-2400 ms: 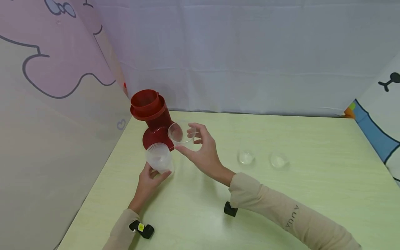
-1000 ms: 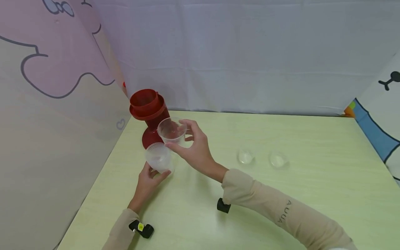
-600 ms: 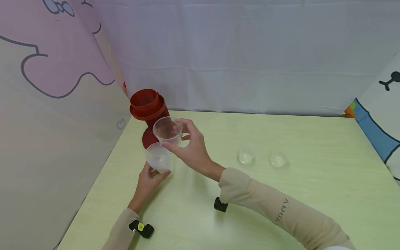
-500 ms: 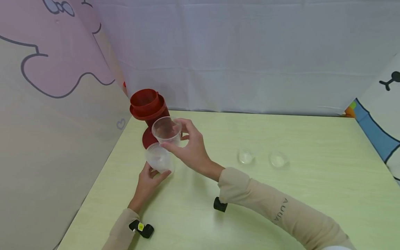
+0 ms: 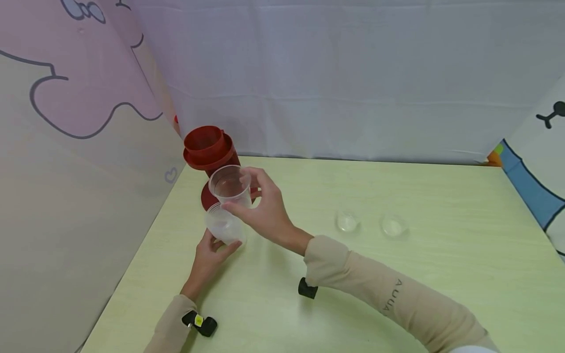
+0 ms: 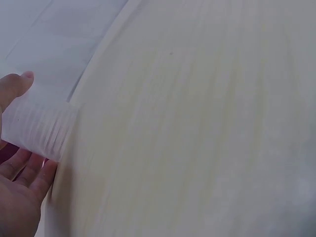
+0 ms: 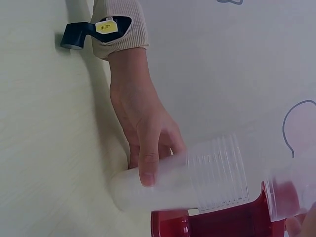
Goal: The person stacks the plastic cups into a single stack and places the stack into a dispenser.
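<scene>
In the head view my left hand (image 5: pixel 211 252) holds a tilted stack of nested clear plastic cups (image 5: pixel 225 229) near its base. The left wrist view shows the thumb on one side of the stack (image 6: pixel 37 126) and the fingers on the other. My right hand (image 5: pixel 267 208) pinches a single clear plastic cup (image 5: pixel 229 186) between thumb and fingers, just above the stack's rim end. In the right wrist view a small gap separates this cup (image 7: pixel 303 190) from the stack (image 7: pixel 217 173). Right fingertips are partly hidden behind the cup.
A red stand (image 5: pixel 212 164) with a round base and wide collar rises behind the cups, at the table's back left. Two clear cups, one on the left (image 5: pixel 347 221) and one on the right (image 5: pixel 393 225), stand on the pale table (image 5: pixel 441 274). Cloth walls (image 5: pixel 331 83) border it.
My right hand has moved left with its cup, from beside the red stand's base to over the stack's rim end. The left hand and stack have stayed in place.
</scene>
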{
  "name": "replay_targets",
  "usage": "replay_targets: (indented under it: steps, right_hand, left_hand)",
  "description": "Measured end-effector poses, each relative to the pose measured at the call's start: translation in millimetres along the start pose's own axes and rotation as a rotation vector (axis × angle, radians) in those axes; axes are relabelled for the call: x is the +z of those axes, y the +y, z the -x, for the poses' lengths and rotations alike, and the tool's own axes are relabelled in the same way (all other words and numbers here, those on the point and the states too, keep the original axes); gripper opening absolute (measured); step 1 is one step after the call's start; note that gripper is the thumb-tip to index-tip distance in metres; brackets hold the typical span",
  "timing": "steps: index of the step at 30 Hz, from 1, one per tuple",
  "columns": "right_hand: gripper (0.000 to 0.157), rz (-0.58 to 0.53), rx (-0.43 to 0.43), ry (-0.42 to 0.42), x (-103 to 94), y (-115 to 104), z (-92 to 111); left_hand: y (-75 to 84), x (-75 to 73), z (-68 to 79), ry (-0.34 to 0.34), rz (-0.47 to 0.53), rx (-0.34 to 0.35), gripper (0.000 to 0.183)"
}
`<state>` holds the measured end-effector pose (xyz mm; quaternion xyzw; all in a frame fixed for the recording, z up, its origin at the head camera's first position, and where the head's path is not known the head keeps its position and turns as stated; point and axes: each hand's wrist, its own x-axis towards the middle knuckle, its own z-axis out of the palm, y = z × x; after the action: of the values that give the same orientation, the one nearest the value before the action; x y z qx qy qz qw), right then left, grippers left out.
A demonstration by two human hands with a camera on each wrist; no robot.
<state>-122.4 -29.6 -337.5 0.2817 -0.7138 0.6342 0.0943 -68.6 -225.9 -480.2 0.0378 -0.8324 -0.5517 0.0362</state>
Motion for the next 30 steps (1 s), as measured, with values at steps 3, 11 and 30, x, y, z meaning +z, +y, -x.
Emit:
replay_targets:
  steps: [3,11,30]
  right_hand:
    - [0.06,-0.001,-0.003,-0.007,1.5,-1.5,-0.3]
    - [0.062,0.012,-0.001,-0.032,6.3,-1.3,-0.5]
    - [0.067,0.032,-0.004,-0.125,17.2,-0.6,-2.3]
  left_hand:
    - [1.3,0.0,0.1,0.001,0.007,-0.001,0.074]
    - [3.8,-0.4,1.0,-0.004,0.009,-0.002,0.073]
    - [35.4,-2.4,9.8,-0.021,0.027,0.008,0.068]
